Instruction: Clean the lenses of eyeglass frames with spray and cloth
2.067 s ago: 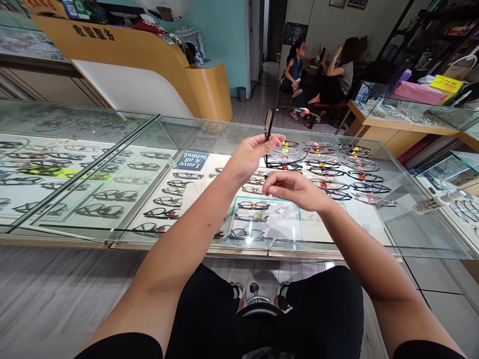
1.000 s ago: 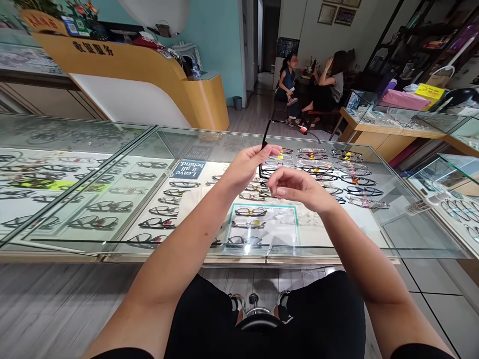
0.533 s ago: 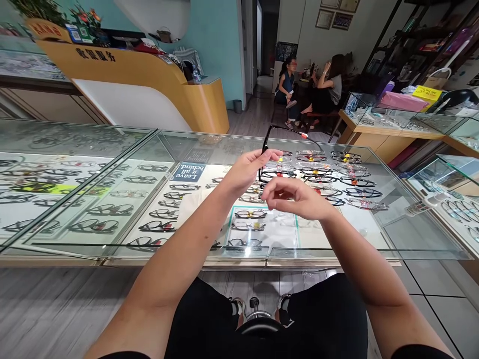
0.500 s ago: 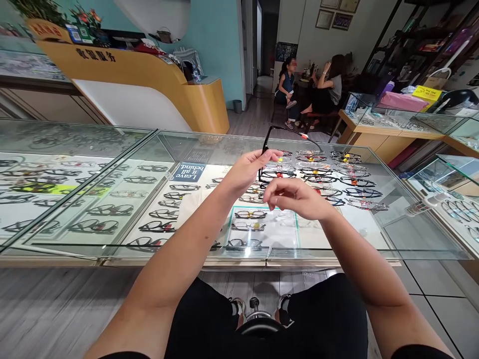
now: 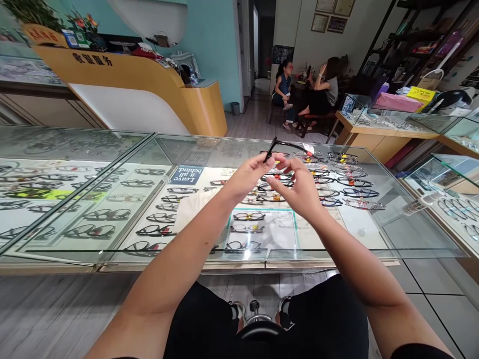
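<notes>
A pair of black eyeglasses [image 5: 292, 144] is raised above the glass counter, one temple pointing to the right with a red mark and a small white tag near its end. My left hand [image 5: 250, 177] pinches it at the front corner between thumb and fingers. Close by on the right, my right hand [image 5: 299, 187] has curved fingers, with thumb and forefinger apart. Whether its fingertips touch the eyeglasses I cannot tell. Below both hands, rows of eyeglasses [image 5: 357, 193] lie inside the display case [image 5: 322, 255], several with coloured tags.
Another display case [image 5: 75, 197] with eyeglasses adjoins on the left. A white bottle [image 5: 422, 203] rests at the right end. Beyond are a yellow service counter [image 5: 204, 104] and two seated people [image 5: 286, 92]. A round black seat [image 5: 261, 328] is below me.
My right hand has risen and turned toward the eyeglasses, its thumb and forefinger spreading. The eyeglasses have been lowered slightly and tilted, and the white tag now shows.
</notes>
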A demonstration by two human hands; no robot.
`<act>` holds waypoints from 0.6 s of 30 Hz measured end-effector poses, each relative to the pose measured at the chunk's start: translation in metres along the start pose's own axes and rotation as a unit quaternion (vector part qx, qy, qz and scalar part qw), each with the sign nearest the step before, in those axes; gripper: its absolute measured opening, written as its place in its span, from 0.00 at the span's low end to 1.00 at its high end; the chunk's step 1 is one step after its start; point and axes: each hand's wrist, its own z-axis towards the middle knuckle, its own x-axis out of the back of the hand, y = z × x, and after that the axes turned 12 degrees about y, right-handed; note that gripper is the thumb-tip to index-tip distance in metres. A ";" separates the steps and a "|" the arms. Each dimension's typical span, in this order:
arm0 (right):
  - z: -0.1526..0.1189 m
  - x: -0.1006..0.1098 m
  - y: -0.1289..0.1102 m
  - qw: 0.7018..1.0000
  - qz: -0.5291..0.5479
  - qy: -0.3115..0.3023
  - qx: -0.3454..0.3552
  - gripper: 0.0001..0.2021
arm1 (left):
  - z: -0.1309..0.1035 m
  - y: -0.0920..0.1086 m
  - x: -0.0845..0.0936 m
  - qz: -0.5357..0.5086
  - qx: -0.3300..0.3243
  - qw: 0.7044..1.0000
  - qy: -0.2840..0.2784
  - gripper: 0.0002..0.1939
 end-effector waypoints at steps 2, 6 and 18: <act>-0.001 -0.002 0.002 1.000 -0.015 -0.003 -0.004 0.20 | -0.001 -0.001 -0.002 0.006 -0.009 1.000 0.003 0.28; -0.005 -0.008 0.005 0.999 -0.033 0.010 0.009 0.22 | -0.003 -0.003 -0.006 0.016 -0.003 1.000 0.002 0.30; -0.012 -0.017 0.009 0.999 -0.037 0.029 -0.018 0.15 | -0.009 -0.007 -0.018 0.016 -0.006 1.000 0.005 0.31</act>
